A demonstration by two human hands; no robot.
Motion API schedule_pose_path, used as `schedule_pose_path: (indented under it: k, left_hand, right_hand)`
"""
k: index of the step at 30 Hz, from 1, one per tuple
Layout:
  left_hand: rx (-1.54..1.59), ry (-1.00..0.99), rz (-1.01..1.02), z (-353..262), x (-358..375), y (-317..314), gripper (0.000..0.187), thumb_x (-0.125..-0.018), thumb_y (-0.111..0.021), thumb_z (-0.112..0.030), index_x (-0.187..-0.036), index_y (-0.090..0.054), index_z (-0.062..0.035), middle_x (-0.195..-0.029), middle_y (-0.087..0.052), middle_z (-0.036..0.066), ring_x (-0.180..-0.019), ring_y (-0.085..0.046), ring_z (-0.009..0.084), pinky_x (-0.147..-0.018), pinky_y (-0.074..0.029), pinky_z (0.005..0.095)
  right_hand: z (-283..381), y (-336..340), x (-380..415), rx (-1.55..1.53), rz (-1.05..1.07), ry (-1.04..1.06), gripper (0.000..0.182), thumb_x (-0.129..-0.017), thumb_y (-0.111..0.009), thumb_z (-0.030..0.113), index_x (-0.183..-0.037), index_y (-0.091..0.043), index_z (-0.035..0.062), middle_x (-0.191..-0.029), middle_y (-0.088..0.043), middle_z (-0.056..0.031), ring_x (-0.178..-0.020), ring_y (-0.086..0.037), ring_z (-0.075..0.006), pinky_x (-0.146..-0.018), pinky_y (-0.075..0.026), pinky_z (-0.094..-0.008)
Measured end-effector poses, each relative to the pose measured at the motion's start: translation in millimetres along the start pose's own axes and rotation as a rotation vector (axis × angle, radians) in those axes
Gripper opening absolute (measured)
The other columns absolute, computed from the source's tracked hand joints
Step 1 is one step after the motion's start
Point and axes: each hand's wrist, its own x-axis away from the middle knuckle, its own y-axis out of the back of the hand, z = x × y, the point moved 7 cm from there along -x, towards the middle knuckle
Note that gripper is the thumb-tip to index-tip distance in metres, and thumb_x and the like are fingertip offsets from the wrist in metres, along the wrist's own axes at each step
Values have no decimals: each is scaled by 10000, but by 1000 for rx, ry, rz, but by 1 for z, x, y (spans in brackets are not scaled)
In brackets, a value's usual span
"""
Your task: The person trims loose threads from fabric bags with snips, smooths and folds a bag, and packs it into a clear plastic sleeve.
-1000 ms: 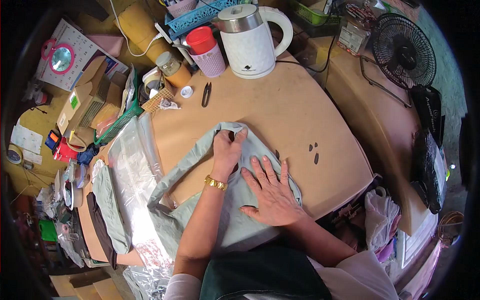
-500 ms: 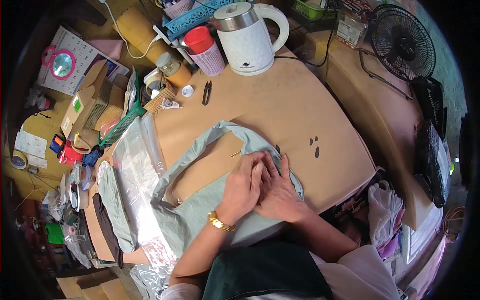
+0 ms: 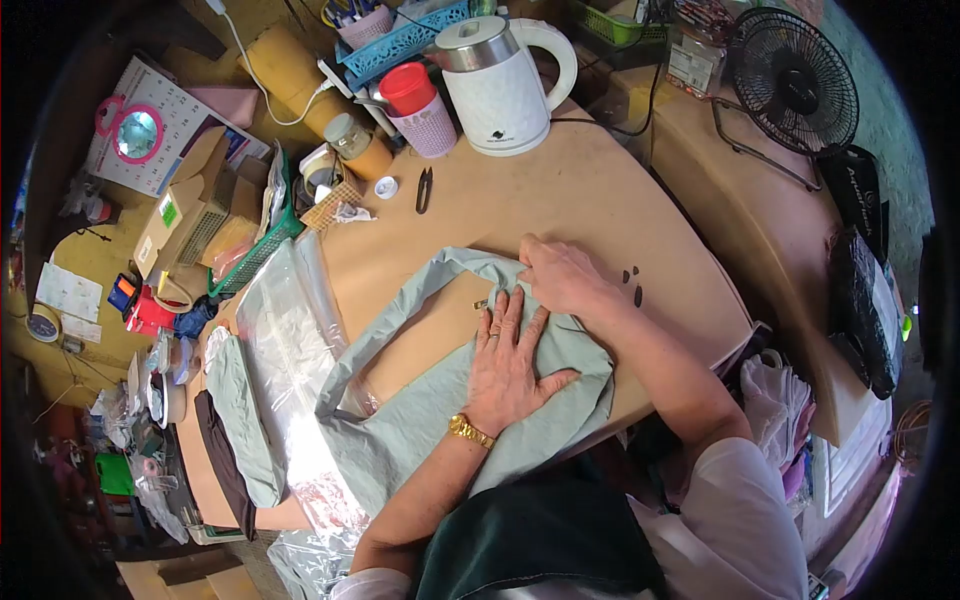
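A pale green cloth (image 3: 410, 450) with a long strap-like loop lies on the brown-covered table (image 3: 600, 190). My left hand (image 3: 508, 370), with a gold bracelet at its wrist, presses flat on the cloth with fingers spread. Just beyond it, my right hand (image 3: 562, 275) has its fingers curled closed at the loop's far right edge, gripping the cloth there. A small brass-coloured piece (image 3: 480, 304) shows beside the loop, left of my fingertips. Several small dark pieces (image 3: 637, 296) lie to the right of my right hand.
A white kettle (image 3: 495, 95) stands at the back, near a purple cup (image 3: 427, 132) and black thread snips (image 3: 424, 190). Clear plastic sheeting (image 3: 290, 320) and another folded green cloth (image 3: 243, 420) lie left. A green basket (image 3: 262, 245) is at the back left, a fan (image 3: 797, 85) back right.
My hands were together on the cloth. The right has moved up to the loop's far edge and closed there; the left has flattened out on the cloth.
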Motion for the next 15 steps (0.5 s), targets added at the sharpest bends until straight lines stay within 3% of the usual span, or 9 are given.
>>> schedule_pose_path:
  k: [1, 3, 6, 7, 9, 11, 14, 15]
  left_hand:
    - [5, 0, 2, 1, 0, 0, 981, -769, -612, -664, -1424, -365, 24, -1510, -262, 274, -1400, -235, 472, -1141, -178, 569]
    - [-1, -26, -12, -1, 0, 0, 1170, -662, -563, -815, -1449, -330, 18, -1533, -217, 276, -1418, -195, 466, -1144, -142, 578]
    - [53, -35, -19, -4, 0, 2, 1156, -667, -585, -796, -1467, -321, -4, -1528, -234, 280, -1423, -186, 466, -1131, -129, 612]
    - [62, -43, -15, -3, 0, 0, 1156, -667, -585, -796, -1467, -321, -4, -1528, -234, 280, -1423, -186, 466, -1131, -129, 612]
    - [147, -83, -70, 1, 4, 2, 1166, -688, -527, -822, -1484, -289, -4, -1549, -196, 270, -1444, -134, 453, -1131, -82, 621]
    - [47, -180, 33, -3, 8, -3, 1151, -723, -436, -844, -1486, -283, 3, -1569, -170, 243, -1468, -124, 388, -1132, -37, 620]
    - [212, -190, 66, -41, 22, 6, 1034, -779, -548, -719, -1489, -289, -13, -1563, -197, 235, -1462, -142, 393, -1130, -27, 627]
    - [262, -161, 127, -58, 31, 0, 917, -825, -577, -591, -1484, -302, -15, -1562, -213, 220, -1461, -157, 382, -1131, -43, 627]
  right_hand:
    - [-5, -1, -1, -109, -9, -40, 334, -843, -695, 233, -1027, -546, -3, -978, -664, -211, -955, -628, -394, -790, -483, -479]
    - [-12, 3, 2, -215, -15, -104, 358, -834, -708, 233, -1039, -527, 2, -987, -662, -214, -969, -625, -394, -798, -481, -477]
    - [-23, 21, 9, -240, -76, -165, 364, -835, -703, 266, -1051, -572, 4, -1010, -660, -225, -977, -626, -392, -827, -478, -470]
    - [-30, 23, 11, -165, -51, -152, 300, -832, -689, 277, -972, -616, 22, -951, -667, -208, -939, -636, -378, -814, -480, -464]
    - [-36, 25, 19, -90, -23, -144, 257, -829, -675, 288, -893, -660, 40, -891, -674, -191, -901, -645, -364, -800, -482, -458]
    - [-25, 17, 38, 57, 89, -52, 265, -827, -676, 323, -865, -701, 62, -884, -680, -184, -901, -650, -351, -798, -486, -446]
    - [-27, 12, 40, 58, 21, -63, 271, -828, -685, 326, -853, -691, 56, -868, -682, -181, -876, -653, -350, -786, -486, -448]
    - [-28, 8, 43, 54, 35, -74, 271, -828, -685, 326, -853, -691, 56, -868, -682, -181, -876, -653, -350, -786, -486, -448]
